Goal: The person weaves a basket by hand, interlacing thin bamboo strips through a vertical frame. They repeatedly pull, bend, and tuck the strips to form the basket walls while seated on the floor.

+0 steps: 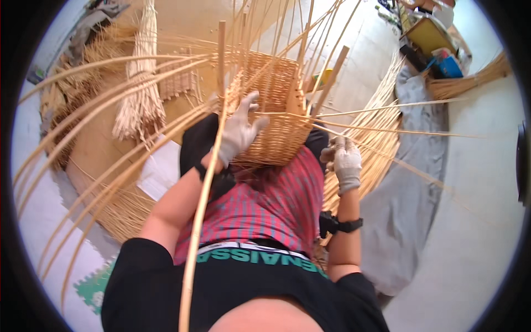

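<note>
A half-woven wicker basket (281, 135) rests on my lap, long loose canes and flat wooden stakes rising from its rim. My left hand (239, 131), in a pale work glove, lies against the basket's left side with its thumb and fingers apart. Gloved as well, my right hand (346, 161) is just right of the basket. Its fingers are bent around a thin cane strand (398, 161) that runs out from the basket's right corner. A thick cane (198, 238) crosses in front of my left forearm, down to the lower edge.
Several long canes (99, 94) arch out far to the left. A tied bundle of pale canes (141, 99) lies beyond them. On the right, more loose canes (376, 130) lie beside a grey cloth (417, 205). A blue container (449, 65) is at the far right.
</note>
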The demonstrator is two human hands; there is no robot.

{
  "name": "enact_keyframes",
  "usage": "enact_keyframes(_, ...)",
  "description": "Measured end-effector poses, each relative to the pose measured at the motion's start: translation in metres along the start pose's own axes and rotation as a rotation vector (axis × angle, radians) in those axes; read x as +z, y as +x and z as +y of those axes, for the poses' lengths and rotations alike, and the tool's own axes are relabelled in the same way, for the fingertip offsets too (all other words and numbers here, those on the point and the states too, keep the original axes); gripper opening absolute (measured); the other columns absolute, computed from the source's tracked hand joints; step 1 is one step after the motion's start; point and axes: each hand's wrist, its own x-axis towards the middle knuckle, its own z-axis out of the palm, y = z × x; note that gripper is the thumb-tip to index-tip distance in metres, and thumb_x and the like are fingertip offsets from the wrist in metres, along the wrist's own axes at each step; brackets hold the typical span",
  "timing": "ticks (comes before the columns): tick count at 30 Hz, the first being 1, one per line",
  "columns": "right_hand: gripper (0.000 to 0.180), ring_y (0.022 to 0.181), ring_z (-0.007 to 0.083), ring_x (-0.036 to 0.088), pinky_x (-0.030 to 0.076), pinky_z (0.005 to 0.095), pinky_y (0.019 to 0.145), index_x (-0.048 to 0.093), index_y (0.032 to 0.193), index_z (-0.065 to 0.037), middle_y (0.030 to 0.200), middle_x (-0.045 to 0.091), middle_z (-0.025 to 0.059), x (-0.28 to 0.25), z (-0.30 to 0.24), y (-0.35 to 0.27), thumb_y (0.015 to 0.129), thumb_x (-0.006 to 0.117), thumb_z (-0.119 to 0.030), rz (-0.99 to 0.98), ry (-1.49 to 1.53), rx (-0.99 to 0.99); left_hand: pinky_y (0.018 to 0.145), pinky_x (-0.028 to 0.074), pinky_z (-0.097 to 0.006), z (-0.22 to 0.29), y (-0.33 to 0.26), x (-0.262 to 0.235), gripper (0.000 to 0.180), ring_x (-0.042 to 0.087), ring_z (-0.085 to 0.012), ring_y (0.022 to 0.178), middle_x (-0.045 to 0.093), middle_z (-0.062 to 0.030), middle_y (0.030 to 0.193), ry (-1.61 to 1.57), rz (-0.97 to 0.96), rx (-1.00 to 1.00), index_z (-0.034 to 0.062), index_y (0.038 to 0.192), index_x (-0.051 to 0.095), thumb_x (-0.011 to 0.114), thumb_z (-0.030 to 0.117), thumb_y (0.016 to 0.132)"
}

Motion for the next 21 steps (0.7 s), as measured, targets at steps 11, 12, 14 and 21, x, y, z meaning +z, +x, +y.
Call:
enact_keyframes(11,0.126,0.149,0.0449,0.029,0.027,0.0406,0.123,0.012,0.16,0.004,0.157,0.03,0.035,0.272,-0.058,0.095,0.076,0.081,-0.061,0.101,0.177,-0.32,0.085,0.054,-0.043,-0.016,-0.033,-0.056,0.049,0.07,-0.0333,0.101,0.072,-0.0135,0.115,0.559,-0.073,-0.064,0.0163,0.134,0.058,0.075,0.025,0.089)
enact_keyframes(12,0.128,0.147,0.0459,0.032,0.029,0.0412,0.122,0.012,0.161,0.002,0.157,0.031,0.035,0.279,-0.06,0.095,0.074,0.084,-0.058,0.105,0.246,-0.301,0.088,0.055,-0.041,-0.015,-0.033,-0.058,0.047,0.069,-0.0327,0.109,0.07,-0.0133,0.125,0.542,-0.089,-0.14,0.0183,0.135,0.057,0.073,0.02,0.091)
enact_keyframes(14,0.125,0.146,0.0467,0.034,0.031,0.0421,0.122,0.011,0.161,-0.002,0.157,0.031,0.0352,0.286,-0.061,0.094,0.076,0.083,-0.057,0.152,0.284,-0.284,0.087,0.055,-0.042,-0.02,-0.033,-0.058,0.049,0.07,-0.0339,0.107,0.07,-0.0138,0.123,0.514,-0.068,-0.063,0.0176,0.135,0.056,0.074,0.02,0.09)
enact_keyframes(21,0.116,0.139,0.045,0.045,0.037,0.0432,0.117,0.006,0.164,-0.012,0.15,0.04,0.0363,0.27,-0.097,0.036,0.081,0.08,-0.046,0.17,-0.008,-0.089,0.086,0.055,-0.043,-0.063,-0.053,-0.064,0.043,0.07,-0.0365,0.099,0.073,-0.0164,0.11,0.501,0.023,-0.06,0.0121,0.127,0.064,0.077,0.02,0.087)
